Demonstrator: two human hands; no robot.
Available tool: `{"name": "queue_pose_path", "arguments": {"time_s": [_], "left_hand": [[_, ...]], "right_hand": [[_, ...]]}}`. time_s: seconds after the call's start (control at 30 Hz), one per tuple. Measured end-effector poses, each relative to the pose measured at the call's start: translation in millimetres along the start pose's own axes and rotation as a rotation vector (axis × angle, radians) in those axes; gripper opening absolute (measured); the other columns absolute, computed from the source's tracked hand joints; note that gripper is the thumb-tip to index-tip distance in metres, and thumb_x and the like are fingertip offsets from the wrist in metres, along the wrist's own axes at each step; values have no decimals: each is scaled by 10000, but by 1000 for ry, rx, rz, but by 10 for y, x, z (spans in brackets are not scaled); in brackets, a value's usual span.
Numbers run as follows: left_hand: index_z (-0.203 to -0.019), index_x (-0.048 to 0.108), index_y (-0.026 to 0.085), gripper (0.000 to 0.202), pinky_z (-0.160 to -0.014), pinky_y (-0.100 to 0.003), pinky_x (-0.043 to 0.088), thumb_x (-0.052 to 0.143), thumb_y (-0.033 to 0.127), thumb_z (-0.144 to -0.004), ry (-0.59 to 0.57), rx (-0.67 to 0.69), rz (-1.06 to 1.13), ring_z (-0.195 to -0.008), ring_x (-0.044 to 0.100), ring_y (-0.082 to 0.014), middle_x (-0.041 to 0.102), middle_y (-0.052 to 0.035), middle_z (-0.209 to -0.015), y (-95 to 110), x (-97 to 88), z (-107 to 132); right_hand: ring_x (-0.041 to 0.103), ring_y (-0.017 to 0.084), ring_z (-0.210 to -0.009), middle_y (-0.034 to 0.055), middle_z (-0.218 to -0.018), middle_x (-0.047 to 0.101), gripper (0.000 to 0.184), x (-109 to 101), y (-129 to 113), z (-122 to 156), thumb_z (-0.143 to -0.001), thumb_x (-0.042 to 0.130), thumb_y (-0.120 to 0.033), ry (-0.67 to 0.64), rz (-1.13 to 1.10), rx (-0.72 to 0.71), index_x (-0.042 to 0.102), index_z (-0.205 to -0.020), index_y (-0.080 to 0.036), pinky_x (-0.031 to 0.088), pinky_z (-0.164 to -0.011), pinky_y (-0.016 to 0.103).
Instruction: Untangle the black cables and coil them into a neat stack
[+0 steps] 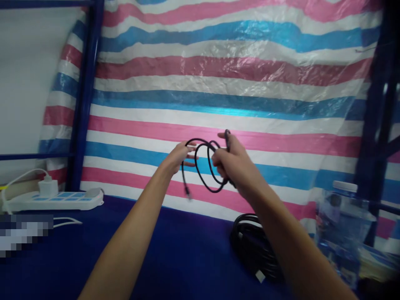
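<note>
A thin black cable (204, 166) is held up in the air in a couple of loops between both hands. My left hand (178, 157) pinches the left side of the loop, and a loose end with a plug (187, 192) dangles below it. My right hand (233, 160) is closed round the gathered loops on the right side. Both arms are stretched out over a dark blue tabletop (175, 250).
A pile of black cables (253, 246) lies on the table under my right forearm. A white power strip (53, 199) with a charger plugged in sits at the left. A clear bottle (340, 225) stands at the right. A striped tarp (231, 83) hangs behind.
</note>
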State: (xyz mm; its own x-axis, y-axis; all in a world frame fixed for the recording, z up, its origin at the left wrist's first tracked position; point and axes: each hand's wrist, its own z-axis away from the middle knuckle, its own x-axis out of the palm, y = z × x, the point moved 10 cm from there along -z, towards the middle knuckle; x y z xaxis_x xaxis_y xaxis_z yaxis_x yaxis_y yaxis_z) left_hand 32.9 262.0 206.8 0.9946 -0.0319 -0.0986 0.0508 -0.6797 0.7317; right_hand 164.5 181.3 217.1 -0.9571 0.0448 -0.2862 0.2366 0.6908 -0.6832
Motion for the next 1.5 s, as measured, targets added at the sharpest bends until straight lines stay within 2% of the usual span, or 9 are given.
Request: {"name": "queue_pose_path", "arguments": {"time_s": [0.17,0.3,0.43,0.7,0.83,0.93,1.13,1.33,1.5], "left_hand": [[-1203,460,282,377,-934,-375,434,496,229,-832,-151,261,21,-1273,383,-202,424,-21,-1377,678,344,164],[-1266,396,275,384,-991,-368,384,454,344,-892,-243,401,30,-1312,339,-218,387,-34,-1408,898,576,295],[-1232,429,189,533,-1007,-331,364,657,249,-753,-257,464,-64,-1276,381,-241,445,-85,-1353,917,676,322],[-1005,482,196,213,-697,-290,468,515,308,-826,-44,255,-30,-912,566,-184,565,-47,-982,556,484,121],[-712,371,198,130,-587,-263,376,463,204,-802,302,237,-265,-604,476,-125,439,20,-630,473,195,131],[-672,333,205,173,-588,-268,315,474,154,-760,496,238,-489,-593,412,-128,417,23,-606,509,20,188],[-649,396,192,147,-567,-255,284,527,171,-713,396,330,-473,-592,404,-117,448,23,-614,610,37,157],[-523,297,180,226,-517,-249,208,474,116,-648,220,429,-447,-541,297,-91,296,40,-517,766,341,217],[-511,305,175,230,-503,-250,205,487,157,-650,174,473,-458,-522,281,-81,296,43,-506,911,420,287]], "right_hand": [[256,39,-347,-78,-464,354,457,-610,-161,21,-606,554,-111,103,-252,-64,530,-1052,-211,131,-346,189],[228,30,-325,-90,-417,325,371,-770,-340,91,-620,622,-111,74,-285,-161,586,-980,-194,127,-342,197],[192,19,-294,-103,-392,267,278,-597,-325,126,-689,625,-166,-97,-304,-132,596,-963,-203,113,-340,202],[321,41,-285,-96,-428,403,345,-133,-191,222,-792,580,-248,-453,-256,-86,512,-1128,-205,231,-329,183],[586,139,-540,-10,-596,597,516,82,-77,316,-789,619,-270,-628,-29,-33,420,-1258,-190,457,-497,251],[635,180,-690,31,-725,638,557,92,9,264,-761,653,-269,-590,57,-21,412,-1257,-185,506,-606,298],[543,97,-526,12,-563,551,151,-39,174,58,-780,621,-247,-386,-189,58,573,-817,-108,489,-605,265],[257,28,-292,-85,-371,308,236,155,197,221,-846,526,-333,-557,-203,229,554,-722,-135,406,-421,239],[187,16,-345,-89,-423,222,256,-35,117,168,-842,541,-346,-412,-2,137,557,-706,-130,258,-359,191]]}}
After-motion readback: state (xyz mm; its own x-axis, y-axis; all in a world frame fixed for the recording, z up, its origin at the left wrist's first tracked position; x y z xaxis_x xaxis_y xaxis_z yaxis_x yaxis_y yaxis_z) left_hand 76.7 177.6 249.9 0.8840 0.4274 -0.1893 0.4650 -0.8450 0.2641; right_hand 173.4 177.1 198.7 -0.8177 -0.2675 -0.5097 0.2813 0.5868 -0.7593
